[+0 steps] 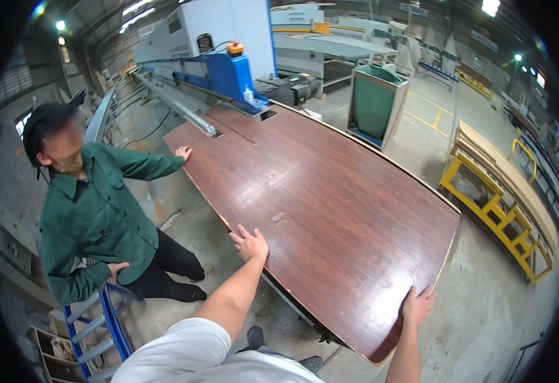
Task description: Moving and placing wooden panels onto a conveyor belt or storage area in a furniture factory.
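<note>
A large reddish-brown wood-grain panel [330, 204] stretches from the blue machine at the back to close in front of me. My left hand [249, 244] lies on its left edge, fingers spread on the surface. At the panel's near right end, my right hand [418, 305] grips the edge, its thumb towards the top face; part of the fingers is hidden. A co-worker in a green shirt [97, 210] stands to the left, with one hand [183, 153] resting on the panel's far left edge.
The blue and white machine [235, 76] with a long rail [177, 105] stands at the far end. Behind the panel is a green-lined bin [376, 105]. A yellow rack [493, 210] bearing stacked boards stands right. A blue roller stand [101, 325] is at lower left.
</note>
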Demonstrator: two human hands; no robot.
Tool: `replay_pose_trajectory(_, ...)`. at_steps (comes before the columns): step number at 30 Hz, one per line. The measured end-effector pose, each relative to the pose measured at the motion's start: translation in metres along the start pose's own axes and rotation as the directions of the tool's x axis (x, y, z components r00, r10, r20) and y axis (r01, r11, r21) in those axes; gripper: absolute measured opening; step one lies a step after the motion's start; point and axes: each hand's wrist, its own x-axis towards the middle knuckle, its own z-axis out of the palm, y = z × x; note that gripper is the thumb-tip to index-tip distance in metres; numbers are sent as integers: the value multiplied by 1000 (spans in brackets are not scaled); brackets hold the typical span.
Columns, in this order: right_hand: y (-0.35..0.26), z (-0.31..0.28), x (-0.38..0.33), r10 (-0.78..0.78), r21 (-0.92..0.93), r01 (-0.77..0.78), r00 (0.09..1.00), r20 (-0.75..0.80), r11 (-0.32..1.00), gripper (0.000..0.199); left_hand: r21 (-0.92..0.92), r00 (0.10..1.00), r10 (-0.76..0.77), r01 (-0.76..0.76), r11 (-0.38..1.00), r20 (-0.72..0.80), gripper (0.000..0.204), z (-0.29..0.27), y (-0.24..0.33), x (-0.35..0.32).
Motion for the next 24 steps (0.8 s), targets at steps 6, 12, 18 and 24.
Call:
replay_pose_trajectory(6, -11, -2, 42, -68, 115, 62, 997, 47, 991, 77, 119, 999, -30, 27, 992, 20, 68, -8, 14, -44)
replay_pose_trajectory(12, -8, -23, 73, -20, 232, -16, 988, 151, 973, 75, 72, 990, -33, 23, 997, 136, 68, -18, 30, -62)
replay_pose_trajectory(18, -20, -25, 79, -11, 374, -49, 987, 158, 926, 77, 61, 995, 63, -68, 996, 81, 68, -4, 12, -46)
replay_pose_trajectory(24, -15, -5, 88, -26, 311, -40, 978, 207, 949, 81, 159, 999, 48, -51, 986, 27, 69, 11, 3, -23)
